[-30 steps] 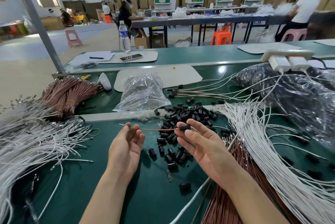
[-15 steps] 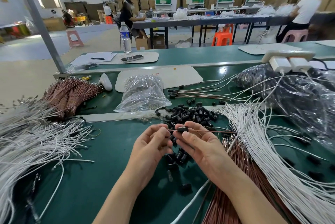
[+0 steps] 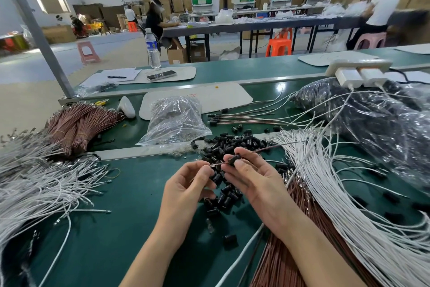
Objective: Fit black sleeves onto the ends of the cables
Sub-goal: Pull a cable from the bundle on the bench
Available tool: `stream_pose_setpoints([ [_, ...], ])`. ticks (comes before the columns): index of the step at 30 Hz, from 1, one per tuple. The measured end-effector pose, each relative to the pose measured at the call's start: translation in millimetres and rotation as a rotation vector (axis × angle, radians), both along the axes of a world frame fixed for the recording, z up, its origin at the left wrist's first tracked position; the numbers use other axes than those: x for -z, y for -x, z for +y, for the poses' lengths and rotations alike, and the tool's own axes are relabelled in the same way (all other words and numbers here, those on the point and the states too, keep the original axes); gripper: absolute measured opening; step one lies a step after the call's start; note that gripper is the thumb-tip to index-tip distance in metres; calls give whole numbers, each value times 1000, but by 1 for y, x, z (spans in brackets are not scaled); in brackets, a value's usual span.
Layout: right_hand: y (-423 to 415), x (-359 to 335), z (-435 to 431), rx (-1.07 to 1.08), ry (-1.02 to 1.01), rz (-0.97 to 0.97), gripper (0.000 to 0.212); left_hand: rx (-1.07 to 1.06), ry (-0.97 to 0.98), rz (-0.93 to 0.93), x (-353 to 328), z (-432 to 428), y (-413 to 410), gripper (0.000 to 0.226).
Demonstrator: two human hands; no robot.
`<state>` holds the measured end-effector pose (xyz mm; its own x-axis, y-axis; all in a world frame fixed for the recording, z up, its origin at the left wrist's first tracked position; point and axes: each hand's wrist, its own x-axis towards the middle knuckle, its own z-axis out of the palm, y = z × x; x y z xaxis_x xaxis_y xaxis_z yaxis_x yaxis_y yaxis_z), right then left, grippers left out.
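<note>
Your two hands are now close together over the green table, where one second ago they were apart with the thin brown cable stretched between them. Your right hand pinches one black sleeve between thumb and fingers. Your left hand pinches the near end of the cable, and only a short piece of it shows between the hands. The long part of the cable now comes out of the sleeve and points up and to the right, above the white cables. Before, this part was not there.

I judge from this that the cable has passed through the sleeve, so the sleeve now sits close to the end that your left fingers hold. The fitting of this piece seems almost done; what remains is probably to seat the sleeve on the end. I cannot tell if it is already fully on, because your fingers cover it.

The pile of loose sleeves lies just behind and under your hands. Some cables with sleeves lie further back.
</note>
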<state>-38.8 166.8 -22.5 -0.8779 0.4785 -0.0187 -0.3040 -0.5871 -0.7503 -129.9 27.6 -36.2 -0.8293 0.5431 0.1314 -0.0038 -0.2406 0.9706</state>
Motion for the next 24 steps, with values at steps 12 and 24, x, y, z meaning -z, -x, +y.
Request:
stream_pose_setpoints([
  [12,-26,-7,58,972,-192,-16,19,198,513,393,-32,80,2,16],
  [24,-29,1,74,1163,-65,-51,19,416,984,635,-40,197,-25,34],
])
